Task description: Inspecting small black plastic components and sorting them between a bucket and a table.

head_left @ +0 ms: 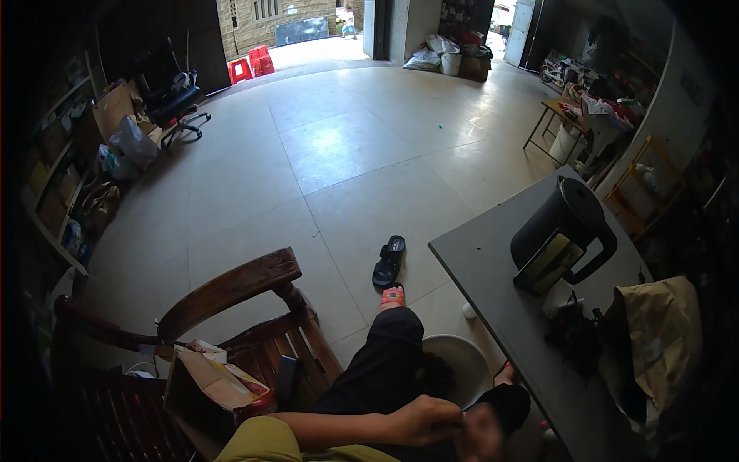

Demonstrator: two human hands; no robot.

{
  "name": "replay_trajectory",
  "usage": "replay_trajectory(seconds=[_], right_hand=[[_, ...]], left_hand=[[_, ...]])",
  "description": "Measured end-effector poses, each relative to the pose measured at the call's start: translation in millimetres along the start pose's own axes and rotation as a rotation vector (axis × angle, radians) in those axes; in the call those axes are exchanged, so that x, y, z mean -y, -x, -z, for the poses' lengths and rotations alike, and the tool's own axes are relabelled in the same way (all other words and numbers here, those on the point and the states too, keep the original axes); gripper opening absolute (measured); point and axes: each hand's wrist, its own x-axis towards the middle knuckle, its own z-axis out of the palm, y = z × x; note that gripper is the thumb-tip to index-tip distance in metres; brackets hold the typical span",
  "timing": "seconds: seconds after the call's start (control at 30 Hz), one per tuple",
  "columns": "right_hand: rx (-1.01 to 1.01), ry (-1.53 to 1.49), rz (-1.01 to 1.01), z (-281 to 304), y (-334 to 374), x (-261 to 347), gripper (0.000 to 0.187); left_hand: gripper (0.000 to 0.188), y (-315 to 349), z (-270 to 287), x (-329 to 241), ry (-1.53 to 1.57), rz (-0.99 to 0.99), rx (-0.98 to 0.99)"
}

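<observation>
Above my lap, my left hand is closed, its fingertips pinched together near the right hand. Anything between them is too small or hidden to make out. My right hand is close beside it, smeared by motion, so its fingers cannot be read. Just beyond the hands, between my legs, stands a pale round basin with a dark mass inside. On the grey table to the right lies a dark tangled clump, next to an open brown paper bag.
A black electric kettle stands on the table. At my left is a wooden chair with an open cardboard box. A black sandal lies on the floor ahead. Farther off are an office chair and red stools.
</observation>
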Motion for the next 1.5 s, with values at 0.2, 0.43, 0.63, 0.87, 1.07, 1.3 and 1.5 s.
replay_trajectory(seconds=[0.2, 0.43, 0.63, 0.87, 1.07, 1.3, 1.5], right_hand=[[-0.001, -0.071, -0.057, 3, 1, 2, 0.010], [-0.045, -0.129, -0.081, 4, -2, 2, 0.009], [0.002, -0.001, -0.057, -8, -6, 14, 0.002], [0.146, 0.086, 0.048, -33, 2, 10, 0.035], [0.003, 0.092, 0.100, -15, 5, -9, 0.032], [0.357, 0.543, -0.268, -16, 23, 18, 0.029], [0.410, 0.884, -0.098, -49, 25, 28, 0.017]], left_hand=[[0.013, 0, -3, -1, -0.009, -0.003, 0.004], [0.013, -2, 2, -3, -0.073, 0.071, 0.063], [0.019, -15, 5, -6, 0.001, 0.070, 0.123], [0.027, -18, 15, -6, -0.030, -0.094, 0.260], [0.022, -13, 4, -10, -0.171, 0.022, 0.126], [0.019, -21, 21, -20, -0.078, -0.033, 0.553], [0.019, -21, 21, -20, 0.036, -0.114, 0.649]])
